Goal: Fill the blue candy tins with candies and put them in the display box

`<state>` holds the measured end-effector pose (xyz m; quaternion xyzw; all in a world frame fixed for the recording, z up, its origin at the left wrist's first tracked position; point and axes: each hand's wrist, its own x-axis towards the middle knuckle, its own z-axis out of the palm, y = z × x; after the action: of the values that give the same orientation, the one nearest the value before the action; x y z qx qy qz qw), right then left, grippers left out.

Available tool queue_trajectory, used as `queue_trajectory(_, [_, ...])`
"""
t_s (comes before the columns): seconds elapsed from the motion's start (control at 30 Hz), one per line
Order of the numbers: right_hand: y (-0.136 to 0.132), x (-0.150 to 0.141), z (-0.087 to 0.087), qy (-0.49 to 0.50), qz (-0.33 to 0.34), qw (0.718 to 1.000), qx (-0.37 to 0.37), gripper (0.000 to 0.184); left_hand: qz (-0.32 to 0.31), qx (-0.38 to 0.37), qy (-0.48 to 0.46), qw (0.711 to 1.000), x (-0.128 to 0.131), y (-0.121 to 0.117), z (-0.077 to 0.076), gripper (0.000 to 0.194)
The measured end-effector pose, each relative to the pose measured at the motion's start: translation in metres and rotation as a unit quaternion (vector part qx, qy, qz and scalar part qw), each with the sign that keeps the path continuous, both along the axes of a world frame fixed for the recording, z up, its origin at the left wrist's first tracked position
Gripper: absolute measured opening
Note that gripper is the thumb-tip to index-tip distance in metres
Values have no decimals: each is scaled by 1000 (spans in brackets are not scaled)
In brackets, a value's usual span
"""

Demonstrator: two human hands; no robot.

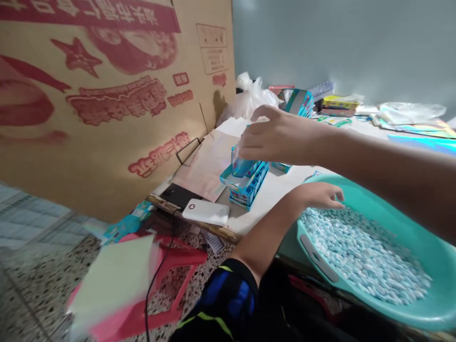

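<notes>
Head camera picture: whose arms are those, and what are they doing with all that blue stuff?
This picture comes from one camera worn on a person's head, looking forward and down, so those arms are the person's own. There is no machine here, just two bare hands. The right hand has its fingers around a small blue box, just over a bigger blue box on a white table. The left hand is at the edge of a teal basin full of small pale blue and white pieces; they are too small to tell exactly what they are. Beside the table stands a big cardboard sheet with red printing, and a flat white gadget lies near the table's edge.
</notes>
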<state>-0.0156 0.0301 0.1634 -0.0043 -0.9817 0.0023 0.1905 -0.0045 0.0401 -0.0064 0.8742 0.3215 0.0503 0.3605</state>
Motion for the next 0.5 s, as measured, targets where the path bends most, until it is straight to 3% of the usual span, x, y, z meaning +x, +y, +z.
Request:
queue_trajectory(0.07, [4, -10, -9, 13, 26, 997, -66, 10, -3, -2, 0, 1000, 0, 0, -1, 47])
queue_trajectory(0.17, [14, -17, -20, -88, 69, 990, -84, 6, -5, 3, 8, 1000, 1, 0, -2, 45])
queue_trajectory(0.27, [23, -22, -28, -171, 98, 980, -30, 16, -6, 11, 10, 1000, 1, 0, -2, 43])
queue_trajectory(0.5, [26, -39, -52, -202, 127, 957, 168, 39, 11, 21, 18, 1000, -1, -7, 2, 44])
